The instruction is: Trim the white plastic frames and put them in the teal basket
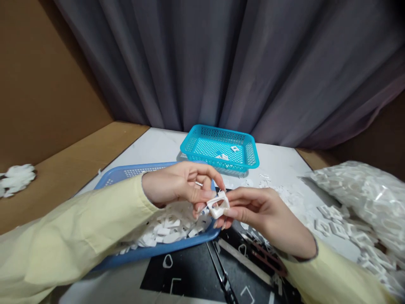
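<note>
A small white plastic frame (217, 205) with an opening through its middle is held up between both hands, over the right end of the blue basket (193, 241). My left hand (190, 183) pinches its upper left side between thumb and fingers. From the right, the thumb and fingers of my right hand (256, 211) close on its other side. Beneath my left hand and forearm, many small white pieces (169, 228) fill the blue basket. Part of that basket is hidden by my left sleeve.
A turquoise basket (218, 147) with a few white parts stands at the back. Tweezers (223, 274) and white scraps lie on a black mat (186, 274). At right, a clear plastic bag (370, 198) of white parts sits beside loose ones (338, 230). A grey curtain (196, 63) hangs behind.
</note>
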{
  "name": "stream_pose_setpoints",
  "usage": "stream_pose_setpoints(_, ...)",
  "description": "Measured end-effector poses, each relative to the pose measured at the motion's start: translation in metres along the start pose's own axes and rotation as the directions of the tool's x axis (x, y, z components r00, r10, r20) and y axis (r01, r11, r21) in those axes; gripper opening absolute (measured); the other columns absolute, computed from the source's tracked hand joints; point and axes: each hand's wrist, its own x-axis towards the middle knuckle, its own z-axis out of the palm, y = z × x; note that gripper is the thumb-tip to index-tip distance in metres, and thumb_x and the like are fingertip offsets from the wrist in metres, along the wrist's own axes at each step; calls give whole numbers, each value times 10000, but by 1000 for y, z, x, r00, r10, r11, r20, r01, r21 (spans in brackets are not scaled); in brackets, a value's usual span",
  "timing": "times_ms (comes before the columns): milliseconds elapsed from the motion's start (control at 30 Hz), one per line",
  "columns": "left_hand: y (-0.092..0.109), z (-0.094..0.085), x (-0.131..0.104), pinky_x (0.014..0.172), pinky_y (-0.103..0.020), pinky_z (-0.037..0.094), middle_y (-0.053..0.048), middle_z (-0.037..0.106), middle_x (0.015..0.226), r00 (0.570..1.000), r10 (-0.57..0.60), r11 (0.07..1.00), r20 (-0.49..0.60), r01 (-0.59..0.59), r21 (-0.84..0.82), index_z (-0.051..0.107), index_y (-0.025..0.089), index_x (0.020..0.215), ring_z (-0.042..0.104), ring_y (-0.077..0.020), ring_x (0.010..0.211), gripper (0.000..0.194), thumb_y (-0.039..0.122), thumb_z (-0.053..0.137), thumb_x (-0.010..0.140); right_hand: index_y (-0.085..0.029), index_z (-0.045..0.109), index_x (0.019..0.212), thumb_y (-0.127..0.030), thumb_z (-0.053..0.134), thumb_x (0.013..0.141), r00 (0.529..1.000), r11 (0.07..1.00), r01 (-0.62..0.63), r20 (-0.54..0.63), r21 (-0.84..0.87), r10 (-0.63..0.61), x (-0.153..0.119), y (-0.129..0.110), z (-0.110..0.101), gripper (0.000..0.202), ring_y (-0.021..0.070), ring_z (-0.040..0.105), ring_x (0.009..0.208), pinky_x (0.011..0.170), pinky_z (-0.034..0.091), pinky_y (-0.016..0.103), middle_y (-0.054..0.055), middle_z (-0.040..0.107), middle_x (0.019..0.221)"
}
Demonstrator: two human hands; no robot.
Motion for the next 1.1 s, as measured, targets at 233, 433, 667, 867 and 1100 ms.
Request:
stream_pose_setpoints(233, -5, 4, 0, 422, -158, 450, 58, 527, 529, 1000, -2, 1000, 20, 1, 24, 517, 145, 845, 491, -57, 422, 182, 155, 621, 697, -179, 665, 902, -165, 588, 782, 1000, 1000, 5, -2, -22, -5, 3, 4, -4, 144, 117, 647, 700, 678, 543, 249, 19, 684, 789)
stream_pose_setpoints(433, -6, 4, 2, 401, -155, 425, 53, 535, 552, 999, -23, 1000, 43, 24, -7, 492, 152, 840, 478, -57, 427, 228, 206, 649, 683, -196, 669, 937, -171, 590, 780, 1000, 1000, 2, -3, -29, -2, 3, 4, -3, 177, 117, 644, 714, 699, 540, 256, 17, 682, 782)
stream_pose_setpoints(667, -9, 6, 4, 392, -163, 401, 59, 538, 526, 999, -36, 999, 25, 37, -18, 472, 165, 787, 470, -61, 410, 258, 245, 680, 656, -203, 670, 948, -207, 610, 765, 1000, 999, 8, -24, -41, -9, 5, 8, -4, 192, 119, 636, 701, 695, 538, 267, 19, 681, 779)
stream_pose_setpoints(867, -13, 8, 6, 397, -166, 388, 61, 539, 507, 999, -52, 999, 11, 52, -16, 430, 166, 773, 459, -51, 391, 254, 228, 658, 683, -201, 662, 962, -231, 611, 766, 998, 995, 30, -54, -94, -35, 8, 11, -4, 204, 121, 625, 703, 691, 530, 278, 28, 678, 804)
stream_pose_setpoints(1100, -13, 8, 7, 397, -198, 387, 62, 536, 530, 997, -81, 996, -14, 80, -33, 392, 183, 780, 454, -61, 392, 297, 243, 662, 672, -184, 674, 937, -280, 622, 758, 998, 976, 5, -56, -217, -18, 2, 3, -5, 209, 120, 614, 656, 641, 521, 263, 28, 672, 739)
